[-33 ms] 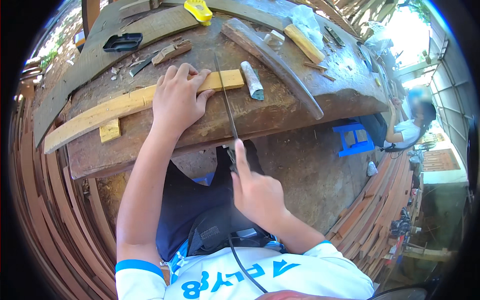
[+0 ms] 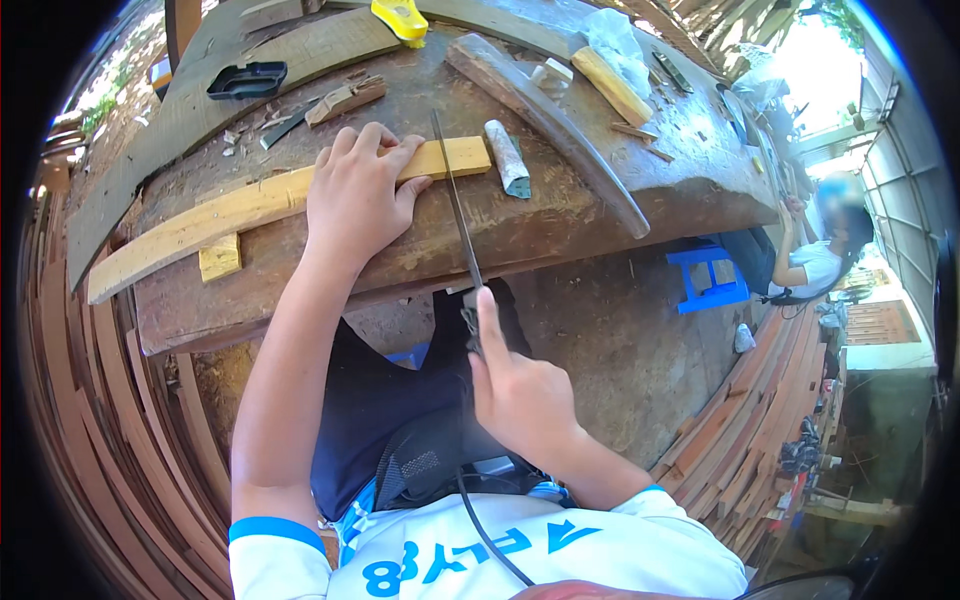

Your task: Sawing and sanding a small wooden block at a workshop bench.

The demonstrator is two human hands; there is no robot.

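Observation:
A long yellowish wooden strip (image 2: 255, 200) lies along the near side of the worktable. My left hand (image 2: 362, 190) is closed over it near its right end, pressing it down with the thumb along its near edge. In my right hand (image 2: 525, 395) is a handsaw (image 2: 459, 212), its index finger stretched along the back of the tool. The thin blade crosses the strip a little right of my left thumb; how deep it sits in the wood is unclear. My right fingers partly hide the dark handle. Beside the strip's right end lies a pale, paint-marked short stick (image 2: 508, 160).
A small wood block (image 2: 220, 259) touches the strip. Beyond lie a dark curved bar (image 2: 550, 130), a black tray (image 2: 246, 81), a yellow object (image 2: 400, 20) and wood scraps (image 2: 346, 101). A blue stool (image 2: 708, 279) and a person (image 2: 820, 262) are at the right.
The saw and my right hand have drawn slightly back toward me. My left hand and the strip stay in place.

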